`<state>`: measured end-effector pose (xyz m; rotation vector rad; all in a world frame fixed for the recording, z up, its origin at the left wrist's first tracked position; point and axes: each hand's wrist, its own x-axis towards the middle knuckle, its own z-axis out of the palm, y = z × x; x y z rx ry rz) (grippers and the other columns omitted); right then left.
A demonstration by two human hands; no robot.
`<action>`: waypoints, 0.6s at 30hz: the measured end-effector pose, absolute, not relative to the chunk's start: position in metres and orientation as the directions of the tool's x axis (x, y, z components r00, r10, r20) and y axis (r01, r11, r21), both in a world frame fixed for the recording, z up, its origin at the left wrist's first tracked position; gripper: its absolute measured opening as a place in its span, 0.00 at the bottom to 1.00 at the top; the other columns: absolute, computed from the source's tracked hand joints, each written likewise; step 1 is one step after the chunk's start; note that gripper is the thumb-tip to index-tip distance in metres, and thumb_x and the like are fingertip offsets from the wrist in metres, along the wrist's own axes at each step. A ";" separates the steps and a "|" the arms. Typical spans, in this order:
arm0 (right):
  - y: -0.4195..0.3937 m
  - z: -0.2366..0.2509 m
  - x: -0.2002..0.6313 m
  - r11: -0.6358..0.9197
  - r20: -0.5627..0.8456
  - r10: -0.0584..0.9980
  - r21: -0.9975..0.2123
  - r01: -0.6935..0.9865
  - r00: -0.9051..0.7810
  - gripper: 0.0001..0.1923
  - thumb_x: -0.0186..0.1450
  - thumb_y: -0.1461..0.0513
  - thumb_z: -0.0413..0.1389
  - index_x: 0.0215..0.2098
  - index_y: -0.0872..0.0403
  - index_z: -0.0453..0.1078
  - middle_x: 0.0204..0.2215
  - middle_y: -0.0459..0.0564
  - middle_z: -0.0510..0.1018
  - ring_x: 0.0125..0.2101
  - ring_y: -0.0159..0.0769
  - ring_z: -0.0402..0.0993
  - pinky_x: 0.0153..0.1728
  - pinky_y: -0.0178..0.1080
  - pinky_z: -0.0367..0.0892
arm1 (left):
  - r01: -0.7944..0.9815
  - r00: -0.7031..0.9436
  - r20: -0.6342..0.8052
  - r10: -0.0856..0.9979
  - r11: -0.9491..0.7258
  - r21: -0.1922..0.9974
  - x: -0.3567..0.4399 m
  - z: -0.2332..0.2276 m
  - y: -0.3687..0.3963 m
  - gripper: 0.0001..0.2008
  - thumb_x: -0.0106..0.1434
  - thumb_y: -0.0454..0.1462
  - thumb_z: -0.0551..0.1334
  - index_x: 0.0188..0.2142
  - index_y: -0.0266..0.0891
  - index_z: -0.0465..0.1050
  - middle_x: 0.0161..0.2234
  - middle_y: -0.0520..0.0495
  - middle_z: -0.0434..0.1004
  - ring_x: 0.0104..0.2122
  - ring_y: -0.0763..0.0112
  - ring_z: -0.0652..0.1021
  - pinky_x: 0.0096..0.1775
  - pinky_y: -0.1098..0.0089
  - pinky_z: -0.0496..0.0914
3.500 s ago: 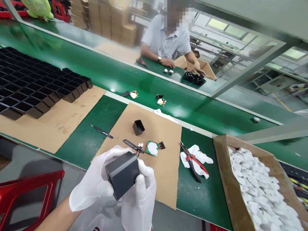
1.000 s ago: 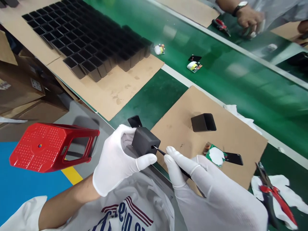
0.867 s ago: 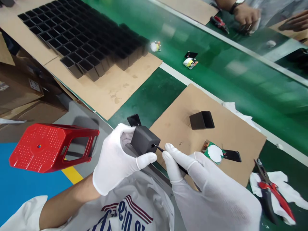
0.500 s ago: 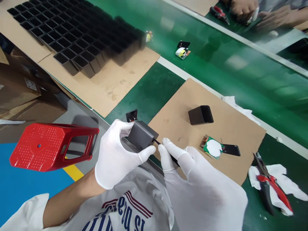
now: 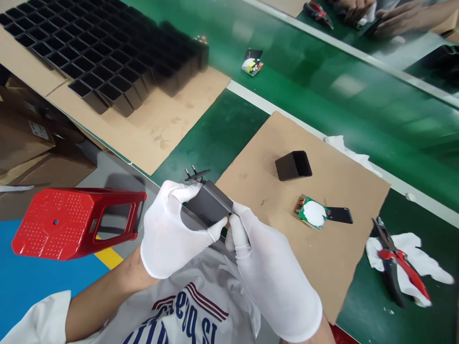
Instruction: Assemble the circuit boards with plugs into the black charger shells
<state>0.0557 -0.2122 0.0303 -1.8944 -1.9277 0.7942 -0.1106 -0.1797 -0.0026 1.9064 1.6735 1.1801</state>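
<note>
The person's white-gloved left hand (image 5: 168, 229) is wrapped around a dark grey, box-shaped plastic charger housing (image 5: 209, 205), thumb below and fingers over the top, at the near edge of the green bench (image 5: 215, 138). A small black plug plate with two prongs (image 5: 195, 173) sticks out on the far-left end of the housing; red wire shows at the joint. The white-gloved right hand (image 5: 272, 272) is curled closed against the right end of the housing, fingertips touching it. Whether it grips a tool cannot be told; anything in it is hidden by the glove.

Right of the hands lies a brown cardboard sheet (image 5: 322, 267). On it: an open-ended black square shell (image 5: 293, 166) lying on its side, and nearer, a green circuit board with a white pad (image 5: 311, 213) touching a flat black plate (image 5: 339, 215). Far right on the bench, red-handled pliers (image 5: 398, 260) lie on a crumpled white cloth (image 5: 423, 270).

Far left, a block of black open-topped shells in rows (image 5: 96, 57) stands on a second cardboard sheet (image 5: 158, 134). On the green conveyor belt (image 5: 340, 95) beyond, a small board assembly with yellow and white parts (image 5: 252, 64) lies alone. A co-worker's hands (image 5: 390, 21) are at the far side, top right. A red plastic stool (image 5: 71, 222) lies on its side on the floor, near left.
</note>
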 end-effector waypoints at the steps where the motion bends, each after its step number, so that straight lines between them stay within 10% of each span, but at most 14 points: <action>1: -0.212 0.028 0.055 -0.070 -0.177 0.983 -0.589 0.805 -0.045 0.22 0.80 0.57 0.42 0.62 0.48 0.73 0.30 0.45 0.86 0.26 0.37 0.82 0.24 0.37 0.68 | 0.662 -0.031 0.372 0.928 -0.260 0.703 -0.111 -0.003 -0.179 0.25 0.52 0.42 0.78 0.46 0.43 0.74 0.44 0.48 0.77 0.42 0.60 0.84 0.41 0.65 0.79; 18: -0.214 0.005 0.048 -0.224 -0.232 0.970 -0.711 0.666 0.079 0.22 0.76 0.58 0.45 0.61 0.46 0.75 0.22 0.39 0.79 0.19 0.34 0.73 0.26 0.36 0.66 | 0.774 0.067 0.430 0.900 -0.319 0.547 -0.113 -0.005 -0.179 0.21 0.55 0.43 0.76 0.46 0.41 0.75 0.44 0.42 0.80 0.41 0.55 0.85 0.38 0.62 0.80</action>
